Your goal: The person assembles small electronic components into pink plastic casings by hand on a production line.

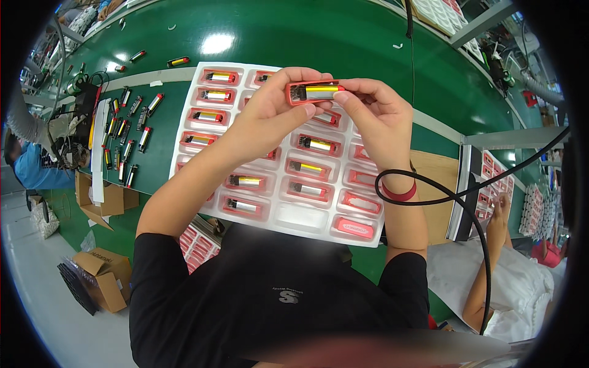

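Above the tray, I hold up a small red plastic casing with a silver-and-yellow battery cell lying in its open side. Dark parts show at the casing's left end. My left hand is closed round that end, thumb along the lower edge. At the other end my right hand is closed too, its thumb pressing by the cell's tip and its fingers partly hidden behind. Beneath both hands, a white moulded tray carries rows of red casings, many with cells in them. Near its front right corner lies a plain red casing.
Loose battery cells lie scattered on the green bench to the left. A black cable loops across my right wrist. Cardboard boxes stand at the lower left. On the right sits a co-worker in white.
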`<move>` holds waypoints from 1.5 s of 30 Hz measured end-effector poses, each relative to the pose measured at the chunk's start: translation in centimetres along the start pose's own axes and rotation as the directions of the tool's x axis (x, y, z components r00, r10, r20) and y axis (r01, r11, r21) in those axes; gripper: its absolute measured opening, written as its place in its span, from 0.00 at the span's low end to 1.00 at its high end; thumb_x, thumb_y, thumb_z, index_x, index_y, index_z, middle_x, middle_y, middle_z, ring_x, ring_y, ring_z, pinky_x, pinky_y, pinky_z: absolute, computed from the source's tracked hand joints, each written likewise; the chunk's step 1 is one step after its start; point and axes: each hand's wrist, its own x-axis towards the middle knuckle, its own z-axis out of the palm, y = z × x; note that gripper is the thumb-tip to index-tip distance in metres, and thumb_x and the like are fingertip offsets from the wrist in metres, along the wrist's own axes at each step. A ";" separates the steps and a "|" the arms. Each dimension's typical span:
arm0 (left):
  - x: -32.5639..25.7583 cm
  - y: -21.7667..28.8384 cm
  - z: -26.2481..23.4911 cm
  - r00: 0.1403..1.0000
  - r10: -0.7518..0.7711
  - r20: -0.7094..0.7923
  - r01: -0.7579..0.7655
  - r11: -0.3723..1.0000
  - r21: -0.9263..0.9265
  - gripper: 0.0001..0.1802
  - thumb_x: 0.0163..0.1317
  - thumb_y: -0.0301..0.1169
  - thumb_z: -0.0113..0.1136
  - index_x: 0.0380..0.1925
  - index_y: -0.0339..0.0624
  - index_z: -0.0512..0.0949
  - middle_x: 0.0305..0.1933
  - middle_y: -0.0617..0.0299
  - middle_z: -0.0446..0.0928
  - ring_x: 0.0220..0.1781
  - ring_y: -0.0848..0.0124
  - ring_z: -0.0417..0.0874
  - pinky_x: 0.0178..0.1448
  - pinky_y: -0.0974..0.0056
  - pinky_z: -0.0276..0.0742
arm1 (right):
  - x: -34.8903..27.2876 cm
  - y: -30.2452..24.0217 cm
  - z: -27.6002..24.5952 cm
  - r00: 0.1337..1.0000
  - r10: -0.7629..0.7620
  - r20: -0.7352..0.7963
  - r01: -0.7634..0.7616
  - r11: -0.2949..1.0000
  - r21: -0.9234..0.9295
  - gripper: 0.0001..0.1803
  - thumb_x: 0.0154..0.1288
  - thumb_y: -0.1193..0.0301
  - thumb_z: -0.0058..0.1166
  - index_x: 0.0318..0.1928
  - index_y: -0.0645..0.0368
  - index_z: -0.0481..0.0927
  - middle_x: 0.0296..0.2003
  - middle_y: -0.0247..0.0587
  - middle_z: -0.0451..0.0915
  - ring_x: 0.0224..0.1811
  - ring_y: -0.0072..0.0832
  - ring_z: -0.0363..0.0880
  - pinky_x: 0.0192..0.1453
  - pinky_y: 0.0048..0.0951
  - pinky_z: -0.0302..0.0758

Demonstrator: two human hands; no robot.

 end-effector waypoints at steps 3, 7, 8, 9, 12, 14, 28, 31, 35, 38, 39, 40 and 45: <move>-0.1 -0.6 0.3 0.998 0.055 -0.001 -0.055 0.997 0.055 0.21 0.75 0.23 0.51 0.65 0.36 0.65 0.70 0.51 0.69 0.64 0.70 0.78 0.69 0.64 0.76 | -0.1 0.5 0.0 0.991 -0.130 -0.008 0.127 0.978 -0.163 0.11 0.66 0.78 0.66 0.48 0.65 0.86 0.43 0.41 0.86 0.42 0.22 0.82 0.50 0.23 0.79; 0.3 -0.6 0.0 0.998 0.018 -0.058 -0.018 1.000 0.012 0.19 0.77 0.24 0.49 0.65 0.36 0.66 0.67 0.52 0.72 0.61 0.71 0.79 0.68 0.64 0.76 | 0.1 0.6 0.4 0.833 -0.549 0.072 0.480 0.652 -0.587 0.13 0.65 0.77 0.66 0.50 0.65 0.85 0.46 0.45 0.84 0.43 0.26 0.84 0.52 0.28 0.82; 0.3 -0.5 0.0 0.999 0.019 -0.049 -0.018 1.000 0.015 0.19 0.77 0.24 0.49 0.65 0.36 0.66 0.67 0.52 0.72 0.61 0.71 0.79 0.68 0.64 0.76 | 0.3 0.6 0.6 0.830 -0.554 0.064 0.479 0.650 -0.590 0.13 0.65 0.77 0.66 0.50 0.65 0.85 0.46 0.45 0.84 0.43 0.26 0.84 0.52 0.28 0.82; 0.2 -0.3 0.1 0.997 0.059 -0.042 -0.057 0.997 0.050 0.19 0.77 0.23 0.48 0.65 0.36 0.65 0.67 0.52 0.73 0.60 0.71 0.80 0.67 0.64 0.77 | 0.5 0.6 0.9 0.909 -0.415 -0.045 0.363 0.840 -0.403 0.15 0.65 0.77 0.66 0.52 0.65 0.84 0.47 0.45 0.84 0.44 0.27 0.85 0.52 0.28 0.82; -0.6 0.5 0.8 0.995 0.078 -0.055 -0.068 0.983 0.168 0.19 0.77 0.23 0.49 0.65 0.36 0.66 0.64 0.52 0.76 0.57 0.70 0.81 0.64 0.64 0.78 | 0.5 0.8 -0.5 0.995 0.001 0.097 -0.012 0.994 0.111 0.18 0.66 0.77 0.65 0.55 0.65 0.81 0.47 0.45 0.83 0.47 0.31 0.86 0.55 0.30 0.82; -0.9 1.0 0.1 0.994 0.067 -0.089 -0.040 0.961 0.274 0.19 0.76 0.23 0.51 0.65 0.36 0.68 0.62 0.53 0.77 0.56 0.70 0.82 0.63 0.64 0.79 | 1.0 0.8 -1.0 0.966 -0.166 0.200 0.191 0.975 -0.117 0.16 0.66 0.77 0.64 0.54 0.66 0.82 0.46 0.45 0.84 0.49 0.31 0.86 0.54 0.29 0.82; -2.0 3.4 -1.5 0.818 0.435 0.375 -0.431 0.034 0.901 0.25 0.50 0.16 0.65 0.51 0.37 0.80 0.50 0.52 0.80 0.51 0.55 0.83 0.51 0.57 0.83 | -1.3 -1.0 1.3 0.747 -0.535 0.394 0.636 0.404 -0.657 0.25 0.52 0.85 0.62 0.54 0.64 0.81 0.44 0.48 0.82 0.44 0.44 0.83 0.48 0.40 0.81; -2.6 3.1 -1.4 0.830 0.396 0.392 -0.415 -0.031 0.909 0.25 0.48 0.17 0.64 0.50 0.35 0.78 0.49 0.52 0.80 0.50 0.55 0.82 0.51 0.57 0.82 | -1.7 -0.8 1.9 0.714 -0.489 0.500 0.652 0.205 -0.730 0.24 0.54 0.80 0.58 0.55 0.65 0.80 0.43 0.47 0.80 0.45 0.42 0.81 0.49 0.39 0.79; -2.3 1.6 -2.0 0.842 0.375 0.387 -0.397 -0.053 0.916 0.23 0.51 0.18 0.62 0.51 0.35 0.77 0.49 0.50 0.79 0.50 0.54 0.82 0.53 0.56 0.81 | -1.4 0.1 1.8 0.690 -0.481 0.540 0.673 0.153 -0.724 0.25 0.53 0.78 0.58 0.55 0.66 0.79 0.43 0.48 0.79 0.43 0.43 0.80 0.48 0.39 0.79; -2.8 1.7 -2.0 0.858 0.353 0.374 -0.385 -0.041 0.922 0.22 0.53 0.19 0.61 0.51 0.35 0.76 0.50 0.49 0.79 0.51 0.53 0.82 0.54 0.55 0.81 | -1.7 0.4 1.8 0.689 -0.451 0.567 0.679 0.131 -0.722 0.25 0.53 0.79 0.57 0.56 0.66 0.77 0.43 0.48 0.79 0.43 0.43 0.80 0.47 0.39 0.79; -2.7 1.6 -2.2 0.858 0.339 0.386 -0.401 -0.029 0.916 0.22 0.54 0.19 0.61 0.52 0.35 0.76 0.50 0.50 0.80 0.52 0.52 0.82 0.54 0.55 0.81 | -1.9 0.4 1.7 0.700 -0.437 0.565 0.673 0.139 -0.726 0.25 0.54 0.80 0.58 0.56 0.64 0.77 0.43 0.46 0.79 0.43 0.42 0.81 0.47 0.40 0.79; -2.5 1.6 -2.5 0.855 0.327 0.404 -0.419 -0.026 0.908 0.22 0.55 0.19 0.60 0.52 0.36 0.76 0.50 0.50 0.80 0.52 0.52 0.82 0.54 0.54 0.80 | -2.2 0.1 1.7 0.717 -0.417 0.559 0.659 0.144 -0.738 0.25 0.54 0.80 0.58 0.56 0.64 0.77 0.43 0.46 0.79 0.43 0.42 0.81 0.47 0.40 0.79; -3.4 1.7 -3.0 0.919 0.082 0.386 -0.382 0.431 0.818 0.24 0.64 0.22 0.61 0.62 0.39 0.75 0.58 0.52 0.80 0.57 0.50 0.82 0.63 0.54 0.78 | -3.8 -1.0 0.6 0.905 -0.144 0.400 0.392 0.647 -0.654 0.17 0.65 0.77 0.59 0.54 0.63 0.78 0.39 0.46 0.82 0.41 0.43 0.83 0.47 0.39 0.81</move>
